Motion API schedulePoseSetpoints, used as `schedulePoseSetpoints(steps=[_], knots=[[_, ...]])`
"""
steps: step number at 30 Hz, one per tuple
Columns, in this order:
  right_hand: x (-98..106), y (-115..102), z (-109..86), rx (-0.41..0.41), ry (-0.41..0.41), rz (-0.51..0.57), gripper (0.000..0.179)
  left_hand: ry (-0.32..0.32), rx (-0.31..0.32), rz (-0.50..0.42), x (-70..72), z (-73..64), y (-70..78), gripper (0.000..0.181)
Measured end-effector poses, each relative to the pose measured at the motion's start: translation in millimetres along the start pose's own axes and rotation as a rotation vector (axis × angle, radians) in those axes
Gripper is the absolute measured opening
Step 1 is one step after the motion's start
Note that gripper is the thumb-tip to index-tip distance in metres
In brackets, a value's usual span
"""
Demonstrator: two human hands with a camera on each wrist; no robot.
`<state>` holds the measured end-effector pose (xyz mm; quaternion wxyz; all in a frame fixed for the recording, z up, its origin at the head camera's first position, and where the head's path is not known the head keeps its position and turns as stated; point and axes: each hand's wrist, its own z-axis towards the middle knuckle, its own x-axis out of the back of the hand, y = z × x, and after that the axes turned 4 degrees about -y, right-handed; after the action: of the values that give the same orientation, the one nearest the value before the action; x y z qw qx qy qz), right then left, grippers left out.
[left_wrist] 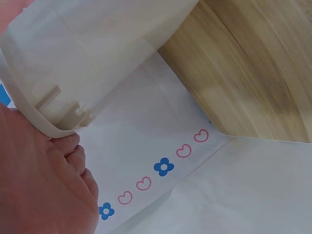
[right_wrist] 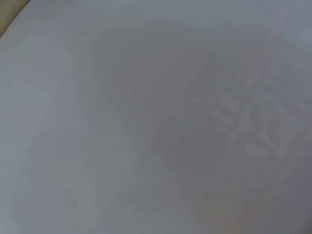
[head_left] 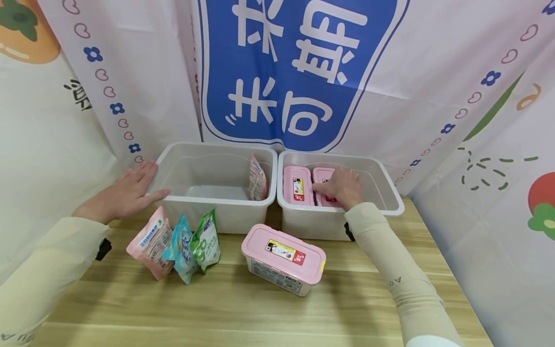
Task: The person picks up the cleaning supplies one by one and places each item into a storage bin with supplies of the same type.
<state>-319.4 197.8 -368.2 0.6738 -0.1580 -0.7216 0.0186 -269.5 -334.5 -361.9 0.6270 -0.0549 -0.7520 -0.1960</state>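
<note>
My left hand point(head_left: 125, 193) rests on the left end of a grey plastic bin point(head_left: 225, 200), its thumb lying along the near rim. In the left wrist view, the left fingers point(left_wrist: 73, 153) touch the outside under the rim. My right hand point(head_left: 344, 187) reaches into the second grey bin point(head_left: 314, 224) and grips a pink-lidded box point(head_left: 323, 173), thumb at its left edge and the other fingers over the lid. A similar pink-lidded box point(head_left: 298, 185) stands just left of it. The right wrist view shows only a blurred pale surface.
One pink pouch point(head_left: 257, 180) stands inside the left bin. Before that bin are a pink pouch point(head_left: 153, 246), a blue pouch point(head_left: 183, 250) and a green pouch point(head_left: 207, 241). Another pink-lidded box point(head_left: 284, 255) sits on the wooden table point(head_left: 208, 313). A printed cloth point(head_left: 373, 115) hangs behind.
</note>
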Motion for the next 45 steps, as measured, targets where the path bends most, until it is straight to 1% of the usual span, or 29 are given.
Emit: schedulePoseSetpoints(steps=[7, 11, 20, 27, 32, 35, 38, 42, 45], knots=[[-1.6, 0.3, -0.3, -0.002, 0.008, 0.012, 0.083, -0.007, 0.001, 0.005, -0.6, -0.6, 0.1, 0.094], [-2.1, 0.7, 0.2, -0.012, 0.004, 0.010, 0.083, -0.008, -0.001, 0.003, -0.4, -0.7, 0.4, 0.094], [1.1, 2.2, -0.6, -0.019, -0.013, 0.001, 0.073, -0.003, 0.000, 0.001, -0.9, 1.3, 1.4, 0.095], [2.4, 3.3, -3.1, -0.017, -0.019, 0.021, 0.068, -0.006, -0.002, 0.009, -0.8, 1.5, 0.9, 0.095], [2.1, 2.7, -5.8, -0.011, -0.046, 0.040, 0.065, 0.005, -0.007, 0.003, -2.0, -0.7, -1.3, 0.094], [6.2, 5.2, -8.5, 0.005, -0.061, 0.061, 0.066, 0.010, -0.010, 0.004, -3.1, -1.1, -2.4, 0.094], [14.6, 10.2, -11.1, 0.037, -0.059, 0.051, 0.070, 0.008, -0.011, 0.004, -3.5, -0.4, -2.6, 0.094], [28.6, 16.7, -15.2, 0.102, -0.067, 0.022, 0.054, 0.004, -0.009, -0.001, -2.6, 0.3, -2.6, 0.094], [37.8, 20.2, -21.6, 0.151, -0.101, 0.028, 0.064, 0.002, -0.008, 0.002, -2.1, 1.3, -1.9, 0.094]])
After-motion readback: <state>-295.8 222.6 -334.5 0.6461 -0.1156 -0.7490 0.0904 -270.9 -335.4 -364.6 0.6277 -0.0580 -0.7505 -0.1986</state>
